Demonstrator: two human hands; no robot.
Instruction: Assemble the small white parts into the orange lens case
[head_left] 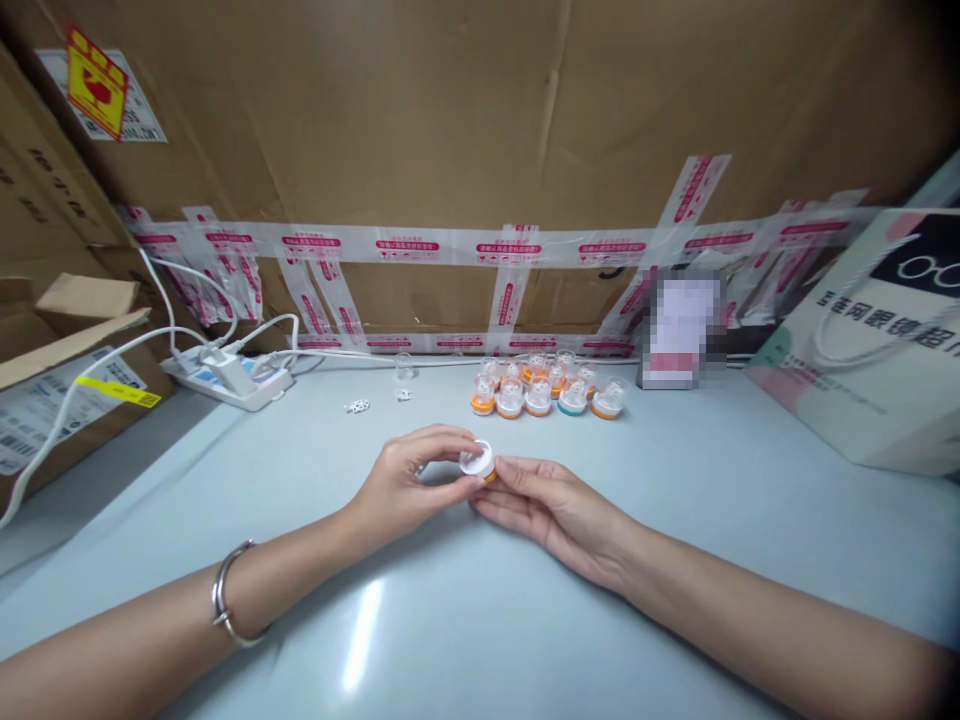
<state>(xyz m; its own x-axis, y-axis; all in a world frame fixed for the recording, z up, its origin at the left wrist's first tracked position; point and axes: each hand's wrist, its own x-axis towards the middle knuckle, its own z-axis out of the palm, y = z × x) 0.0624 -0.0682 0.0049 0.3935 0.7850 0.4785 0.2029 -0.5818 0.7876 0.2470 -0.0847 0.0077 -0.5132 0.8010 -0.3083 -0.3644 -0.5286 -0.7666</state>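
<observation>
- White power strip (262, 393), cables plugged in, near the back of the surface (285, 620).
- Two small black-speckled white pieces (358, 406), lying apart — a clear cup (405, 368) just behind the right-hand one.
- Left hand (405, 482): grip pinching a small round white-and-orange piece (477, 459) from the left.
- That piece is between both hands, in front of the cluster, white face tilted up.
- Right hand (559, 503): grip steadying the same piece — thumb and fingers at its right side.
- Clustered clear-topped capsules (538, 402), mostly orange-based, one teal, behind the hands.
- Paper bag (832, 400), rope-handled, far right.
</observation>
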